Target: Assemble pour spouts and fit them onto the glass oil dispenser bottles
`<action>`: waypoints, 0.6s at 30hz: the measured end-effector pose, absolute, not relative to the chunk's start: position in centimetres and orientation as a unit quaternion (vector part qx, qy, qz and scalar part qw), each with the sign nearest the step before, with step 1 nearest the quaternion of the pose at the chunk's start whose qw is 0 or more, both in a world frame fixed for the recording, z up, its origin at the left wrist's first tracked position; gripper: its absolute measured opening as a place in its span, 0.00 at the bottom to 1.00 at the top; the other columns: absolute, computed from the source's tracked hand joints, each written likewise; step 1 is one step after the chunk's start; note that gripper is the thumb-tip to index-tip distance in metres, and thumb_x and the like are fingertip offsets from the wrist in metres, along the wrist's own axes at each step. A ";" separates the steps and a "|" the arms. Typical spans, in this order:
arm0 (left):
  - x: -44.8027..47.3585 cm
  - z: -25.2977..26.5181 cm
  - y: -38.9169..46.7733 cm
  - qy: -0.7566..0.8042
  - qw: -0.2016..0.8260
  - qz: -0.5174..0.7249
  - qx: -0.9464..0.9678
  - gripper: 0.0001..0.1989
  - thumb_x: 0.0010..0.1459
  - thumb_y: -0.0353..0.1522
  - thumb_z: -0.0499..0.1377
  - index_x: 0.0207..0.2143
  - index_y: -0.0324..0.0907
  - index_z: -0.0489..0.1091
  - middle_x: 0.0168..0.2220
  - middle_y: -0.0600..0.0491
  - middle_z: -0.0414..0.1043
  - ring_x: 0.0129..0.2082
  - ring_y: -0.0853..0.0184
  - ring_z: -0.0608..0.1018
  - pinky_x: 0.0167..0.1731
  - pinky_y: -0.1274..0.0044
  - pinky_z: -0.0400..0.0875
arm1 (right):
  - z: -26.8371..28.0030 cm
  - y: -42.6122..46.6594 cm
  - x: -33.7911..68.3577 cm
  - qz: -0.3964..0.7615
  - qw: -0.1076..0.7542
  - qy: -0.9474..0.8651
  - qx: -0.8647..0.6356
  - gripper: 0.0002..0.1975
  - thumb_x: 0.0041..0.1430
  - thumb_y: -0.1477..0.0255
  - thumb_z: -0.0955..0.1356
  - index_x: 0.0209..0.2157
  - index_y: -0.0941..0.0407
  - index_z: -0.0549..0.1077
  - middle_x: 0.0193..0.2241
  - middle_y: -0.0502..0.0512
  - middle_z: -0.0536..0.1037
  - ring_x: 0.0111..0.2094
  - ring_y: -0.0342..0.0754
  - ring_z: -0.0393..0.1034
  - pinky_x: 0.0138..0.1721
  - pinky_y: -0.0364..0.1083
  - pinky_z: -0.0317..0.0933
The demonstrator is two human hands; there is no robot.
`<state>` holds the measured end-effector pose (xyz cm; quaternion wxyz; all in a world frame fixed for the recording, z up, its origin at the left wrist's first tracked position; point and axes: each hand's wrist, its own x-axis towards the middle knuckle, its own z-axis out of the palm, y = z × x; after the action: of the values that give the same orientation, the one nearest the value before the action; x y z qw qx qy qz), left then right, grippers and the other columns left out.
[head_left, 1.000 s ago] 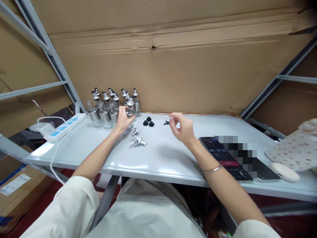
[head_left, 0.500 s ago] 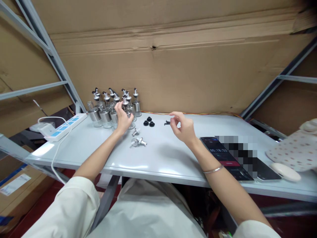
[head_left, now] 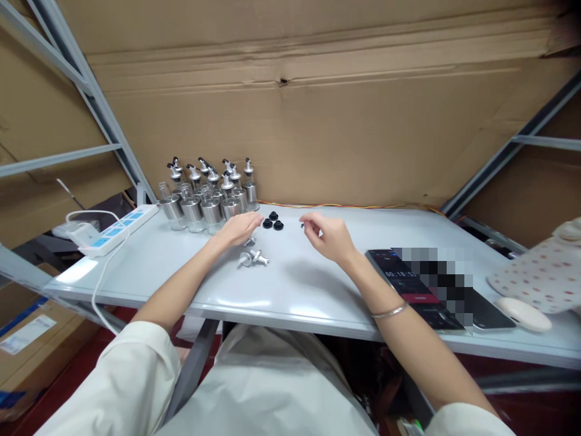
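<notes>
Left of the black stoppers (head_left: 278, 225), the left hand (head_left: 238, 229) — fingers outstretched, seemingly empty — is close by silver spouts (head_left: 255, 259) that a low sweep could roll, while right of the stoppers the right hand's (head_left: 330, 239) nearly closed fingertips half-hide a black part (head_left: 302, 226), hold uncertain.

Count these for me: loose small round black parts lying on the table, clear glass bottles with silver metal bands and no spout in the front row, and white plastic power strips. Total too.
Small round black parts: 3
Clear, silver-banded glass bottles without spouts: 3
White plastic power strip: 1
Total: 7
</notes>
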<state>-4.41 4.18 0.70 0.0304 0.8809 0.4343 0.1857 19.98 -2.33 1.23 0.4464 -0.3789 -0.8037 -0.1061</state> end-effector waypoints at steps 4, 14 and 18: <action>-3.9 0.8 3.5 0.440 0.009 0.132 0.888 0.20 0.65 0.42 0.38 0.36 0.43 0.65 0.37 0.50 0.71 0.37 0.63 0.74 0.34 0.75 0.64 | 1.1 -2.3 19.9 -0.079 0.427 -0.809 -0.396 0.10 0.56 0.76 0.60 0.32 0.55 0.72 0.18 0.49 0.72 0.18 0.41 0.64 0.25 0.40 0.56; -4.6 -0.7 4.9 0.441 0.051 0.049 0.895 0.13 0.59 0.41 0.51 0.32 0.40 0.67 0.32 0.49 0.73 0.32 0.64 0.73 0.31 0.76 0.62 | 1.3 -2.1 20.4 -0.085 0.436 -0.798 -0.406 0.09 0.55 0.75 0.60 0.31 0.54 0.71 0.18 0.49 0.72 0.18 0.42 0.65 0.25 0.41 0.56; -4.0 0.0 4.6 0.401 0.054 0.194 0.894 0.15 0.63 0.38 0.44 0.26 0.41 0.61 0.25 0.54 0.65 0.26 0.68 0.67 0.30 0.77 0.61 | 1.3 -2.1 20.4 -0.080 0.434 -0.799 -0.409 0.09 0.55 0.76 0.60 0.31 0.54 0.71 0.18 0.49 0.72 0.18 0.42 0.64 0.25 0.41 0.56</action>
<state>-3.99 4.58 -0.02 0.0539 0.8938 0.4005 0.1945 20.35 -2.12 1.28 0.4342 -0.4086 -0.7989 -0.0795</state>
